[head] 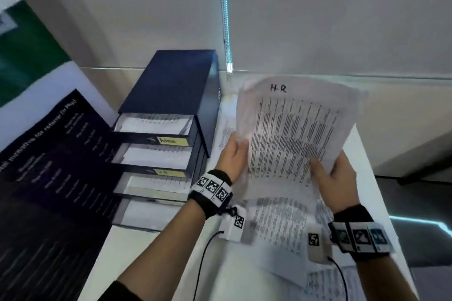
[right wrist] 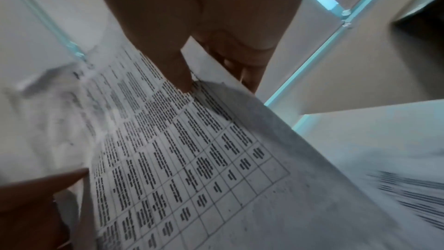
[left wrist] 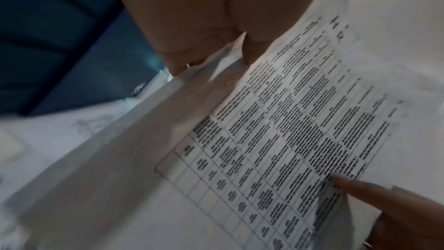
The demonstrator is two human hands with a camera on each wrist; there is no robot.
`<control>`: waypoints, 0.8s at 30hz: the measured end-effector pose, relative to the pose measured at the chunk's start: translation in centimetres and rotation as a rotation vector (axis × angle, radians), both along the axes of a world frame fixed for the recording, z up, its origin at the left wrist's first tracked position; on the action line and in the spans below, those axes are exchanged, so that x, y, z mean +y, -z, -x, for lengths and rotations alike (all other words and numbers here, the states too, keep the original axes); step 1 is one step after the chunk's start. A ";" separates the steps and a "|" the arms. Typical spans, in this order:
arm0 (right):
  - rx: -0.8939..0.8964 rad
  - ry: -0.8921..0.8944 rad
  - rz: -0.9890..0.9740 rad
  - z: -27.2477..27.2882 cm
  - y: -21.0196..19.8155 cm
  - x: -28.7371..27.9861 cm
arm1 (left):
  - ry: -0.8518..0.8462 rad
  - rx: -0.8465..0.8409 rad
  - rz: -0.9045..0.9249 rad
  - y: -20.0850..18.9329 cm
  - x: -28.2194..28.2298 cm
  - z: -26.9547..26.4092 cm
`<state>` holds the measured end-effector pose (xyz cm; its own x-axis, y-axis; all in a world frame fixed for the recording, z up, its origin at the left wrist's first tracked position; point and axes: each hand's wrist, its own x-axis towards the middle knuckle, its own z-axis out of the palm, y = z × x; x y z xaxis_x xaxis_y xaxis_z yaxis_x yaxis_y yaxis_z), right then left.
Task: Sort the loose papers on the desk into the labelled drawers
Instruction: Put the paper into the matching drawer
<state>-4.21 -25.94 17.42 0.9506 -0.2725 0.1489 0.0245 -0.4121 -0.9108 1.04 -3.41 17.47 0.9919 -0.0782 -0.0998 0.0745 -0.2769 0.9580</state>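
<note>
A sheaf of printed papers [head: 291, 134] with "H-R" handwritten at the top is raised and tilted above the desk. My left hand [head: 241, 148] pinches its left edge, thumb on the front. My right hand [head: 322, 171] pinches its lower right edge. In the left wrist view the sheaf [left wrist: 276, 140] shows a printed table, with my left hand [left wrist: 230, 50] gripping its edge. In the right wrist view my right hand [right wrist: 192, 77] has its thumb on the sheaf [right wrist: 192, 159]. A dark blue drawer unit [head: 171, 80] stands to the left with several drawers pulled out, labelled "Admin" [head: 173, 141] and "H R" [head: 168, 172].
More loose printed papers [head: 281, 225] lie on the white desk [head: 151, 264] under my hands. A dark printed poster [head: 49, 178] leans at the left beside the drawers. A beaded blind cord [head: 226, 19] hangs behind. The desk's right edge [head: 381, 190] drops off to the floor.
</note>
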 end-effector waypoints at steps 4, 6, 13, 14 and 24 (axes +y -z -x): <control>-0.206 -0.137 -0.144 -0.8 -4.7 6.1 | -0.117 -0.023 0.160 -4.4 7.4 0.6; -0.195 -0.218 -0.219 -1.4 -5.2 10.0 | -0.136 0.002 0.116 -5.0 12.2 1.3; 0.322 -0.521 -0.152 0.3 0.5 22.5 | -0.265 0.196 0.034 0.8 26.4 7.9; 0.403 -0.564 -0.193 0.9 1.4 24.1 | -0.290 0.209 0.034 0.9 28.1 8.8; 0.722 -0.542 -0.785 1.0 4.1 32.6 | -0.434 0.316 0.352 0.1 36.8 11.9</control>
